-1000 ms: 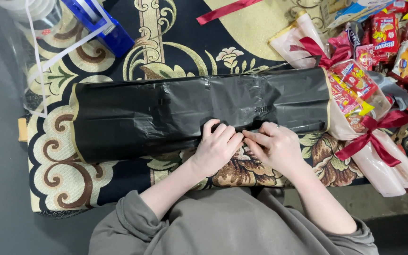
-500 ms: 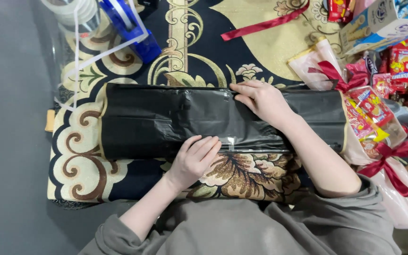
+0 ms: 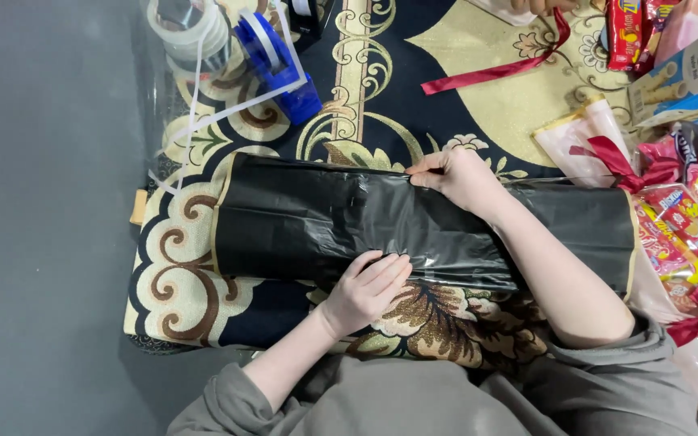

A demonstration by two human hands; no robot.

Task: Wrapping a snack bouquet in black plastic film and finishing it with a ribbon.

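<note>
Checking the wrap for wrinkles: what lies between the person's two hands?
In the head view, only a stretch of the black plastic-wrapped package lies between the left hand and right hand; nothing else sits on it there.

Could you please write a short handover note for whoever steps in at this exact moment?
Left hand: flat on the near edge of the black plastic-wrapped bundle, pressing it down.
Right hand: fingertips on the bundle's far edge, at the seam.
The bundle lies crosswise on the patterned rug. A blue tape dispenser and clear tape rolls sit beyond it, a red ribbon and snack packs to the right.
Done: black wrap laid around it.
Left: no ribbon on this bundle yet.
</note>
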